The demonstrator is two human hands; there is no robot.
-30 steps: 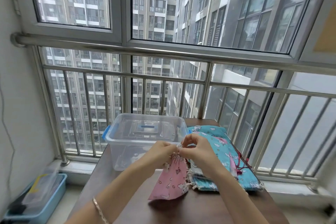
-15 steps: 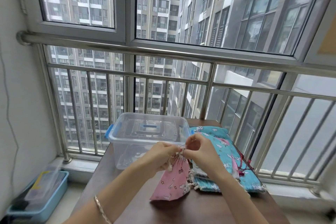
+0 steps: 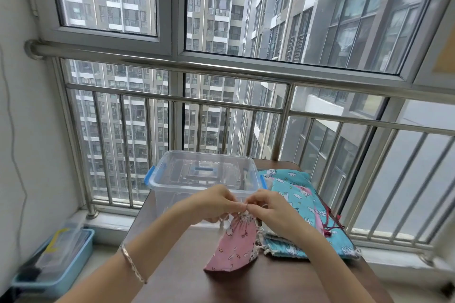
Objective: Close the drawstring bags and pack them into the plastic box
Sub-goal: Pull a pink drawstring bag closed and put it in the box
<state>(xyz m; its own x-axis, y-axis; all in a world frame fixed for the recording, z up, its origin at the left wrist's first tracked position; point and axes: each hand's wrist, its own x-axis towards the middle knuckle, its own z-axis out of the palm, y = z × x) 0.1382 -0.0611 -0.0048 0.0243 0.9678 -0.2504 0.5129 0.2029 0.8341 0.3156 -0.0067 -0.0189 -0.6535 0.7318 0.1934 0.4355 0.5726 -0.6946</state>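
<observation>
On the table (image 3: 172, 278), the box (image 3: 157, 181) stands just behind our hands, near for packing, and blue bags (image 3: 295, 194) lie stacked beside it. The pink bag (image 3: 234, 246) hangs before the box. Left hand (image 3: 211, 202) and right hand (image 3: 268, 206) pinch cords at its gathered mouth, apparently to cinch it.

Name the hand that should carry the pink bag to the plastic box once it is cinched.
Left. The left hand holds the pink bag at its neck, directly in front of the plastic box; the right hand sits off toward the blue bags, probably the longer reach.
</observation>
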